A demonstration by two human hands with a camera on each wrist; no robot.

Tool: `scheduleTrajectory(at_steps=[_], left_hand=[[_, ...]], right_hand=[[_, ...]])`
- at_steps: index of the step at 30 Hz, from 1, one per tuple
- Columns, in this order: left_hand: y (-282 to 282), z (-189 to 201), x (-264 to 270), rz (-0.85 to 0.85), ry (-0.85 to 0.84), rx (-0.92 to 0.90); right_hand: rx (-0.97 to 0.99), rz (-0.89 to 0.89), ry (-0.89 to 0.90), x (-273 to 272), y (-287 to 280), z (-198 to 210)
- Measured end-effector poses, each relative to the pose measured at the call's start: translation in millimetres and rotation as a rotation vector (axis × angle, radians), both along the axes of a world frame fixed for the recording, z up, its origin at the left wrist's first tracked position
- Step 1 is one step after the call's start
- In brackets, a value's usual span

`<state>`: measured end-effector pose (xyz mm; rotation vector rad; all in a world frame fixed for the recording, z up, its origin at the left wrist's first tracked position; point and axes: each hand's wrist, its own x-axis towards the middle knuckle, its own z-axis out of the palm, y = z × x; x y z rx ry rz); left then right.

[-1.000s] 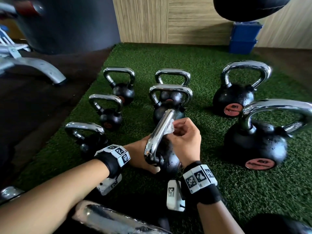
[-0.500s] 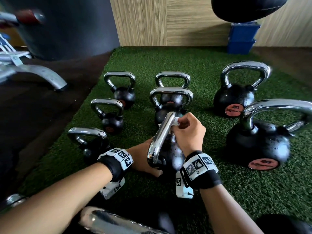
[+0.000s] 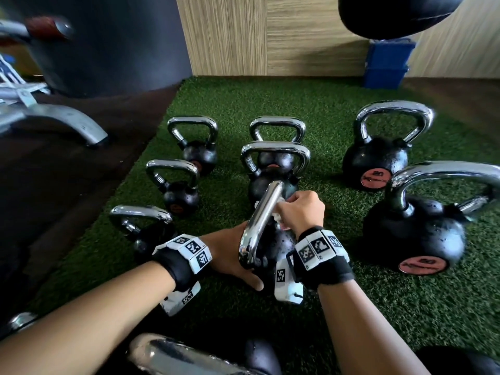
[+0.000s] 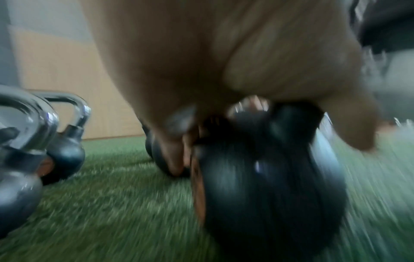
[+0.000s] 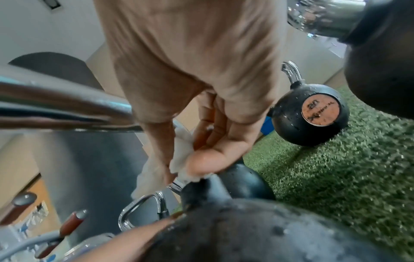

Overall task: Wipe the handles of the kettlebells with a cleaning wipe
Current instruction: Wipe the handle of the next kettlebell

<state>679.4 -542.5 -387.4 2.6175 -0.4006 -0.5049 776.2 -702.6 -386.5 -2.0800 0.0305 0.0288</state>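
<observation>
- Right hand [image 3: 300, 209], pinching crumpled white cleaning wipe [image 5: 179, 156], now slid down chrome handle [image 3: 262, 220] toward 6 o'clock base
- Left hand [image 3: 230, 253] steadying tilted black kettlebell [image 4: 264, 177]; grip unclear, cannot tell

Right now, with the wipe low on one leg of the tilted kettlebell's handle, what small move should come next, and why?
Probably slide the right hand with the white wipe back up that leg toward the top bar. The wipe sits wrapped round the chrome handle just above the black kettlebell body, at the leg's bottom end, while the left hand steadies the body from the side.
</observation>
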Motion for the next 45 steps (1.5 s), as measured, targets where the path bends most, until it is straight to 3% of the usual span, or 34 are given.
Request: scheduleTrajectory(at_steps=[3,8,10,12,16,23,29,32,39,45], left_hand=[[12,16,2,0.025,0.151,-0.021],[30,64,-12,0.131,0.306,-0.101],[21,86,-21,0.144,0.2,-0.043],[2,99,-27,0.182,0.049,0.156],[-31,89,-29,0.257,-0.167,0.347],[-20,93,-26,0.275,-0.139,0.272],[2,112,-6,-0.005,-0.204,0.409],[4,112,2,-0.048,-0.251,0.451],[11,103,3,-0.022,-0.281,0.385],[52,111,-52,0.268,-0.267,-0.021]], right_hand=[[-0.087,0.076,0.055,-5,-1,2],[-0.236,0.135,-0.013,-6,-8,6],[-0.232,0.16,-0.117,-3,-13,13],[-0.243,0.285,-0.223,0,-16,22],[-0.331,0.484,-0.263,7,-13,39],[-0.424,0.372,-0.235,-9,-20,46],[-0.507,0.264,-0.224,-44,-57,46],[-0.538,0.233,-0.219,-67,-67,48],[-0.534,0.232,-0.19,-81,-68,51],[-0.384,0.35,-0.178,-104,-88,71]])
